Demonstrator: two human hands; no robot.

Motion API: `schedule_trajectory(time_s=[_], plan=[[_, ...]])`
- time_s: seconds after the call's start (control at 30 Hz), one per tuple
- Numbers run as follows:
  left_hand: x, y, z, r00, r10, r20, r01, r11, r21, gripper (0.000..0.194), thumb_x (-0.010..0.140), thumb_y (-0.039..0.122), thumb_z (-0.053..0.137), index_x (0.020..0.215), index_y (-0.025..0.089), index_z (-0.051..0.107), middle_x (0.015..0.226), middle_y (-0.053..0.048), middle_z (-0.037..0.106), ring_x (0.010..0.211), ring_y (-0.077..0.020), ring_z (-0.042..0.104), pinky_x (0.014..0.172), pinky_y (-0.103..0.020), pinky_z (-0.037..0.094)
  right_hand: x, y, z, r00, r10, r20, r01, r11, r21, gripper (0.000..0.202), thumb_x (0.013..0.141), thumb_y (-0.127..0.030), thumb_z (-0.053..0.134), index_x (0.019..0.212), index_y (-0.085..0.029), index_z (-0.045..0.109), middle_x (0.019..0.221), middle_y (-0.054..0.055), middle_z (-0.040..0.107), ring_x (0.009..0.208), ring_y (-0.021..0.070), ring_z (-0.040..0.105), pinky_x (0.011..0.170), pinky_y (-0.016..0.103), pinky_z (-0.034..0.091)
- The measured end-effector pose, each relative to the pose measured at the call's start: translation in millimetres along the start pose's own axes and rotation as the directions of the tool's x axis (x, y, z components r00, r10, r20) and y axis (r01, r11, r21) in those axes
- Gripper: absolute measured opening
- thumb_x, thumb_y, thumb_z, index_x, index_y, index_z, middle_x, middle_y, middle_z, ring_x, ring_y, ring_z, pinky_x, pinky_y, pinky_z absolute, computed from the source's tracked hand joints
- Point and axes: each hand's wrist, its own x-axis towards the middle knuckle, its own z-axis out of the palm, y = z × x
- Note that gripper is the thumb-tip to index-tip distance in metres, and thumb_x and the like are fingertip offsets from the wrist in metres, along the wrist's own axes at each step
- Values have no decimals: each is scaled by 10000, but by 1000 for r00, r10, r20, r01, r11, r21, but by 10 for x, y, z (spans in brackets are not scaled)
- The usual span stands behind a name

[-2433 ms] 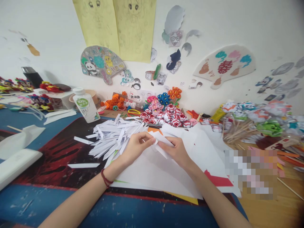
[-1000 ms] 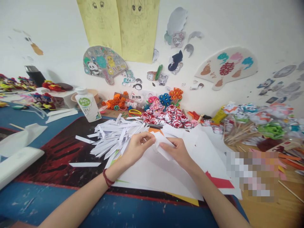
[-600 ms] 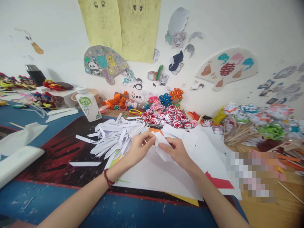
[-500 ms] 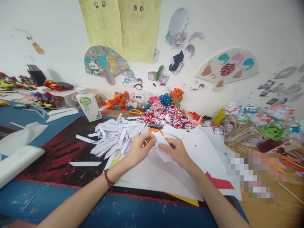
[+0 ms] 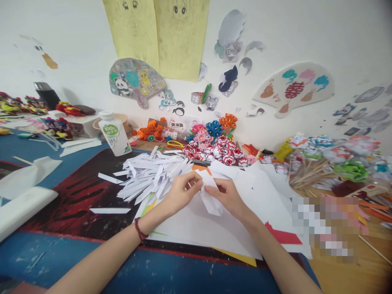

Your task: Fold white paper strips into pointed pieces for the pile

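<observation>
A small folded piece of white paper (image 5: 212,201) is held between my two hands, above the large white sheets (image 5: 196,228). My left hand (image 5: 185,188), with a dark red bracelet on the wrist, pinches its upper left edge between thumb and fingers. On the other side my right hand (image 5: 227,196) grips the right edge, thumb on top. The lower part of the paper hangs toward me, with creases showing. Just left of my left hand lies a heap of folded white paper strips (image 5: 153,173). One loose strip (image 5: 110,211) rests on the dark red-and-black mat.
Behind the sheets sit red-and-white paper flowers (image 5: 226,153). A white bottle (image 5: 114,134) stands at the back left. Wooden sticks (image 5: 306,169) and more paper flowers crowd the right. A long white object (image 5: 24,212) lies at the left. The wall (image 5: 76,41) rises behind.
The white paper's lower end has swung slightly down and to the right, with more of its length showing. Both hands keep their hold, almost in place.
</observation>
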Motion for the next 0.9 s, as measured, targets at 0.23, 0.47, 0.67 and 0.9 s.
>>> schedule_trajectory(time_s=[0.23, 0.47, 0.67, 0.9], plan=[[4, 9, 1, 999, -28, 31, 31, 996, -88, 157, 861, 248, 505, 763, 148, 575, 670, 16, 523, 614, -98, 468, 582, -218, 363, -14, 11, 28, 999, -38, -32, 38, 999, -25, 305, 781, -446, 631, 718, -153, 684, 622, 4, 552, 586, 143, 472, 516, 247, 338], [-6, -11, 55, 998, -48, 49, 56, 984, -169, 156, 847, 248, 505, 735, 150, 551, 647, 23, 498, 597, -93, 452, 566, -212, 355, -11, 38, 49, 990, -49, -135, 49, 999, 1, 300, 789, -420, 621, 676, -144, 647, 604, -2, 525, 564, 132, 446, 504, 242, 336], [-27, -12, 92, 995, -58, 80, 69, 988, -138, 134, 838, 226, 498, 744, 152, 559, 655, 17, 524, 607, -99, 469, 564, -217, 354, 6, 44, 22, 975, -61, -213, 80, 993, 82, 255, 801, -350, 617, 658, -140, 595, 615, -4, 498, 577, 122, 419, 519, 237, 334], [-22, -43, 102, 999, -44, 31, 47, 993, -109, 168, 876, 265, 489, 772, 161, 568, 695, 8, 572, 631, -102, 499, 580, -220, 370, 46, 42, -97, 964, -23, -265, 49, 995, 90, 256, 762, -352, 654, 631, -140, 598, 590, -18, 480, 540, 107, 393, 483, 229, 292]])
